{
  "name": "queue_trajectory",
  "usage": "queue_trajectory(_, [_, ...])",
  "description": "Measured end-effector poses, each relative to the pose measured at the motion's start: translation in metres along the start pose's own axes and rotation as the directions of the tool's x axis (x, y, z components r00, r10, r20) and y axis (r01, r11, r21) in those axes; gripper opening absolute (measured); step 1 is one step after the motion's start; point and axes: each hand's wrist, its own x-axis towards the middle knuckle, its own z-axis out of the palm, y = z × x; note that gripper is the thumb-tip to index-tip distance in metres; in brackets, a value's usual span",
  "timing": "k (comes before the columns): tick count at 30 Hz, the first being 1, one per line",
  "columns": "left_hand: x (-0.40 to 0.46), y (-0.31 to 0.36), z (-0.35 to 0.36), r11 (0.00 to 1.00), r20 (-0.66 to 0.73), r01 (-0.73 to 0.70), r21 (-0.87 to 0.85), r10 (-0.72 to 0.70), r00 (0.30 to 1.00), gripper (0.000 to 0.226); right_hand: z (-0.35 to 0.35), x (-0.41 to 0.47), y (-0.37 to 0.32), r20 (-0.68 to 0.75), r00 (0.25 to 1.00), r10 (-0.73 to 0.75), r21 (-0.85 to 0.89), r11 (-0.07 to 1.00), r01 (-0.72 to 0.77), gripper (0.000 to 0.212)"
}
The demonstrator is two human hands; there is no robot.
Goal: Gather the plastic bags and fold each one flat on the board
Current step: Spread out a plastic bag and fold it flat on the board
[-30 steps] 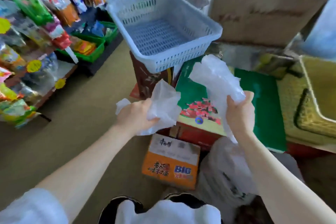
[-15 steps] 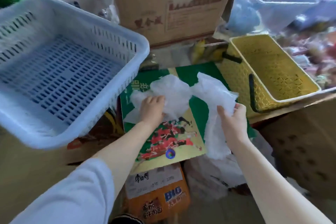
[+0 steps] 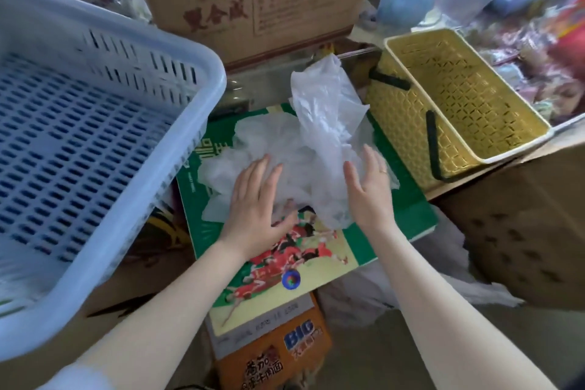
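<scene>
Crumpled white plastic bags lie in a heap on the green printed board, one part sticking up toward the far edge. My left hand lies flat with straight fingers on the left side of the heap. My right hand is spread, fingers straight, against the heap's right side, a ring on one finger. Neither hand grips a bag. How many bags are in the heap I cannot tell.
A large pale blue slotted basket crowds the left. A yellow basket with black handles sits right of the board. A brown carton stands behind, an orange box below the board, more white plastic under its right edge.
Both hands brought the bags down onto the board and let go; the fingers that gripped the bags are now straight on the heap. The camera moved closer to the board.
</scene>
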Motion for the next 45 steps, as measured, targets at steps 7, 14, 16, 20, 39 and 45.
queue_trajectory(7, [0.052, 0.023, 0.016, 0.848, 0.136, -0.481, 0.221, 0.462, 0.877, 0.084, 0.011, -0.017, 0.056, 0.380, 0.922, -0.069, -0.360, 0.908, 0.216, 0.092])
queue_trajectory(14, [0.086, 0.017, 0.035, 0.858, 0.427, -0.334, 0.390, 0.152, 0.891, 0.101, 0.003, 0.014, 0.052, 0.047, 0.996, -0.082, -0.013, 0.996, 0.083, 0.024])
queue_trajectory(16, [0.083, 0.011, 0.039, 0.912, 0.295, -0.234, 0.338, 0.134, 0.946, 0.098, -0.016, 0.021, 0.047, -0.068, 0.998, -0.002, 0.137, 0.991, 0.011, 0.029])
queue_trajectory(20, [0.112, -0.005, 0.044, 0.929, 0.283, -0.065, 0.366, -0.045, 0.958, 0.082, -0.042, 0.036, 0.038, -0.200, 0.974, 0.109, 0.283, 0.958, -0.049, 0.033])
queue_trajectory(39, [0.105, 0.086, -0.013, 0.886, -0.161, -0.422, -0.192, 0.396, 0.904, 0.038, -0.095, 0.000, 0.020, -0.225, 0.974, 0.035, 0.715, 0.684, 0.140, 0.028])
queue_trajectory(45, [0.039, 0.136, -0.045, 0.853, 0.019, -0.313, -0.417, 0.352, 0.936, 0.017, -0.119, -0.039, 0.059, 0.065, 0.998, -0.003, 0.784, 0.619, -0.049, 0.065])
